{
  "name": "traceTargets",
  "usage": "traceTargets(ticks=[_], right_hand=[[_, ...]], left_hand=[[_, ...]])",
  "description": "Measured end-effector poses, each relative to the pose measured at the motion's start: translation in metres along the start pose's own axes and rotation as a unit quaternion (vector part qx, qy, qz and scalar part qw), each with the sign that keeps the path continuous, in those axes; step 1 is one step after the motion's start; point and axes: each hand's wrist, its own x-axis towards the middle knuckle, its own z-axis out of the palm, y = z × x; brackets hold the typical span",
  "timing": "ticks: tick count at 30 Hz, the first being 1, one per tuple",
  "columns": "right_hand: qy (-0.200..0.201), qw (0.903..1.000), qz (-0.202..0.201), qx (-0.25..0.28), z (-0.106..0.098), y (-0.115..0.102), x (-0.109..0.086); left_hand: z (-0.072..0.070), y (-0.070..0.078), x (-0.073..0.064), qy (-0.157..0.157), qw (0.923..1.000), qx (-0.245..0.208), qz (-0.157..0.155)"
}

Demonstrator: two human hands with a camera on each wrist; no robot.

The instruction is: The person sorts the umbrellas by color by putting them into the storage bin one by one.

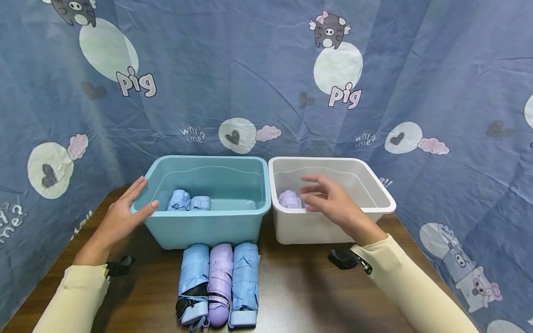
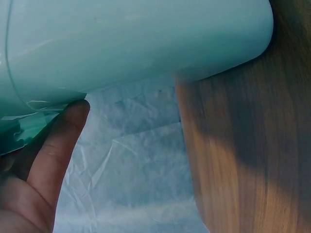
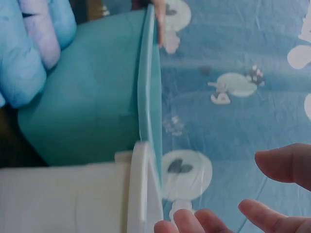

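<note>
My left hand [image 1: 122, 217] rests at the left rim of the teal bin [image 1: 208, 229], its fingers straight along the outside and the thumb [image 2: 60, 150] reaching over the edge. Over the white bin [image 1: 316, 231] hovers my right hand [image 1: 331, 199], fingers loosely bent and apart, holding nothing. Inside the teal bin lie two folded blue umbrellas [image 1: 179, 200]. A folded purple umbrella [image 1: 288, 199] shows in the white bin, where my right hand partly hides what lies beside it. In front of the teal bin, a purple umbrella [image 1: 220, 277] lies between a left blue umbrella [image 1: 195, 268] and a right blue umbrella [image 1: 245, 277].
Both bins stand side by side, their rims almost meeting, on a brown wooden table [image 1: 300, 286]. Close behind them hangs a blue curtain [image 1: 266, 83] printed with pigs, which also runs along both sides of the table.
</note>
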Motion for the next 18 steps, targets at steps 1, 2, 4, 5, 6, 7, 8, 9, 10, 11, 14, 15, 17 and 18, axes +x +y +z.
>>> traceTargets(ticks=[1, 2, 4, 5, 6, 7, 8, 9, 10, 11, 14, 15, 17, 18], right_hand=[[-0.003, 1.0, -0.005, 0.003, 0.002, -0.001, -0.001], [-0.007, 0.9999, -0.01, 0.005, 0.005, -0.002, -0.003], [-0.014, 0.9998, -0.014, 0.006, 0.009, -0.002, -0.005], [-0.019, 0.9997, -0.015, 0.007, 0.012, -0.002, -0.007], [-0.024, 0.9995, -0.017, 0.01, 0.014, -0.001, -0.008], [-0.029, 0.9994, -0.017, 0.011, 0.017, -0.001, -0.009], [-0.033, 0.9992, -0.017, 0.012, 0.019, 0.0, -0.01], [-0.035, 0.9992, -0.016, 0.011, 0.022, 0.001, -0.011], [-0.039, 0.9991, -0.015, 0.013, 0.024, 0.002, -0.012], [-0.042, 0.9989, -0.017, 0.012, 0.026, 0.003, -0.012], [-0.048, 0.9986, -0.019, 0.011, 0.032, 0.006, -0.013], [-0.051, 0.9985, -0.021, 0.01, 0.033, 0.008, -0.013], [-0.058, 0.998, -0.024, 0.009, 0.036, 0.011, -0.014], [-0.061, 0.9979, -0.023, 0.008, 0.038, 0.013, -0.015]], left_hand=[[0.0, 0.0, 0.0, 0.001, 1.0, 0.0, 0.0], [0.0, 0.0, 0.0, 0.0, 1.0, 0.0, -0.001], [0.0, 0.0, 0.0, -0.001, 1.0, 0.0, -0.003], [0.0, 0.0, -0.001, -0.001, 1.0, 0.0, -0.004], [0.0, 0.0, -0.002, -0.002, 1.0, 0.0, -0.003], [0.001, 0.0, -0.002, -0.002, 1.0, 0.0, -0.003], [0.001, -0.001, -0.002, -0.001, 1.0, 0.0, -0.002], [0.001, -0.001, -0.002, -0.001, 1.0, 0.001, -0.001], [0.001, -0.001, -0.002, 0.0, 1.0, 0.001, -0.001], [0.001, -0.001, -0.002, 0.0, 1.0, 0.0, 0.0], [0.001, -0.001, 0.0, 0.001, 1.0, 0.002, 0.002], [0.001, -0.001, 0.0, 0.001, 1.0, 0.002, 0.002], [0.0, -0.001, 0.0, 0.001, 1.0, 0.002, 0.002], [0.0, -0.001, 0.0, 0.001, 1.0, 0.003, 0.003]])
